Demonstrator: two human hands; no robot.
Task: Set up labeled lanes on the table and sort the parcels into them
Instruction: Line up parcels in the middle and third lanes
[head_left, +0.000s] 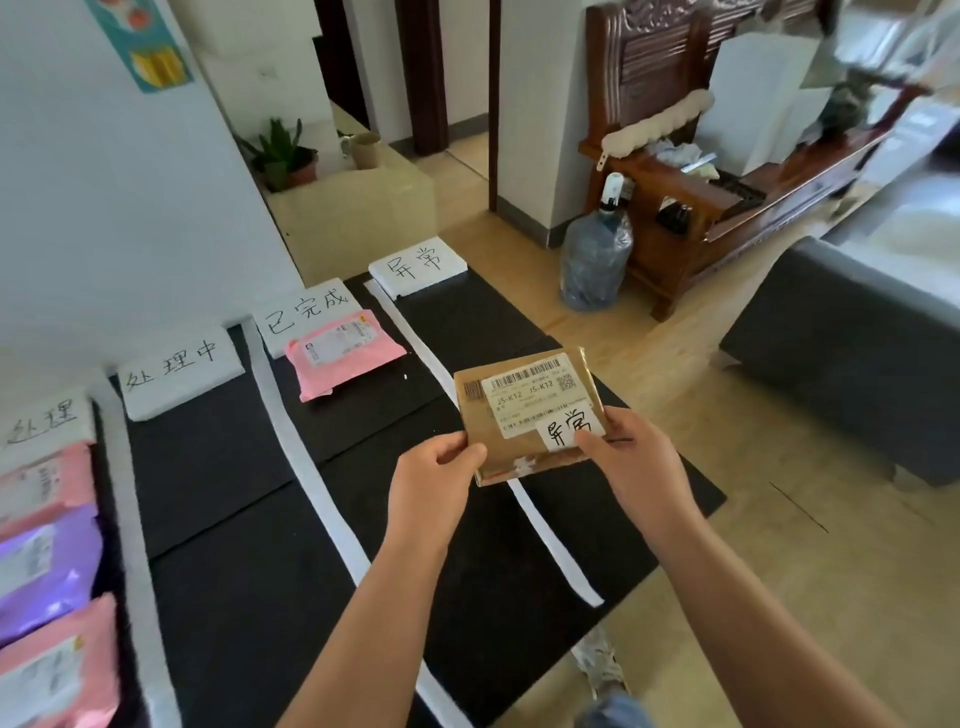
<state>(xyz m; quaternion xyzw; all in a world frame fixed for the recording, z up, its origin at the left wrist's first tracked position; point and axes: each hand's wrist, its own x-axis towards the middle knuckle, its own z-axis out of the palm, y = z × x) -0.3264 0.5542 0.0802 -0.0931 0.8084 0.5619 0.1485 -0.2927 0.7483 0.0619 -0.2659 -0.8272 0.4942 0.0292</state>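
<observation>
Brown parcel (530, 415): held above the counter (218, 457) near its right edge, over the rightmost white strip (561, 551) | left hand (436, 480): pinches the parcel's near-left corner | right hand (634, 462): grips the near-right corner, thumb on the handwritten sticker (569, 427) | pink parcel (343, 351): lies near the far edge, touching a label sheet (306, 314) | purple parcel (47, 571): at the left edge.

A white wall (130, 208) rises at left above a pale wooden floor (779, 597). 1 blue plastic water jug (596, 260) stands beside a carved dark wooden bench (691, 171); a grey upholstered seat (857, 358) sits right.
</observation>
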